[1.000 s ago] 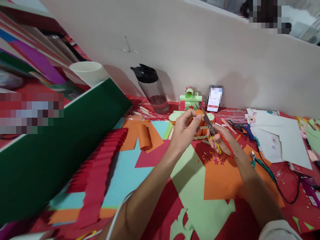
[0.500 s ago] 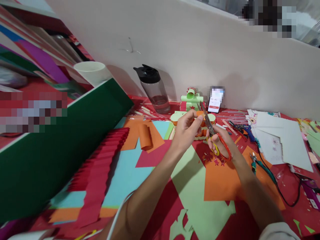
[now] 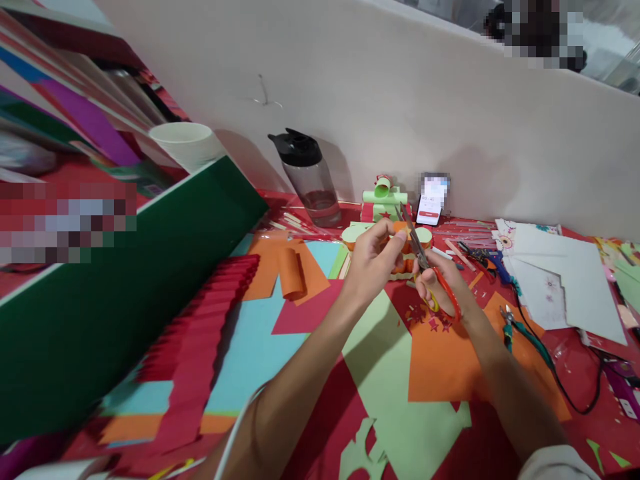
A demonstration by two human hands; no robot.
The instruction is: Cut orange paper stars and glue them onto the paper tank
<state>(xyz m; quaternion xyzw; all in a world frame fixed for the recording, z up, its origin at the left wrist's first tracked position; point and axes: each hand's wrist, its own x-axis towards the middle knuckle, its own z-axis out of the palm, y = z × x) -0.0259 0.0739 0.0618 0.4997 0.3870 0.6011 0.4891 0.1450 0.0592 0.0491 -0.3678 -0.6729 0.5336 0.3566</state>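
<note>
My left hand [image 3: 376,253] is closed in a pinch on a small piece of orange paper [image 3: 401,228], partly hidden by the fingers. My right hand [image 3: 440,283] grips scissors [image 3: 423,257] with red and yellow handles; their blades are apart and point up beside the left fingertips. Behind both hands sits a paper model [image 3: 383,210] of light green rolls and red strips with a red star. Light green and orange paper loops [image 3: 424,237] lie just under the hands, partly covered. Small red paper stars [image 3: 434,325] are scattered below the right hand.
Sheets of orange [image 3: 445,373] and light green paper [image 3: 395,380] cover the table. Pleated red paper [image 3: 200,347] and a green board [image 3: 125,287] are on the left. A water bottle [image 3: 313,180] and phone [image 3: 433,199] stand at the wall; pliers [image 3: 525,333] lie right.
My hands and the scissors hold almost the same pose. The view has shifted very slightly; nothing else has visibly moved on the table.
</note>
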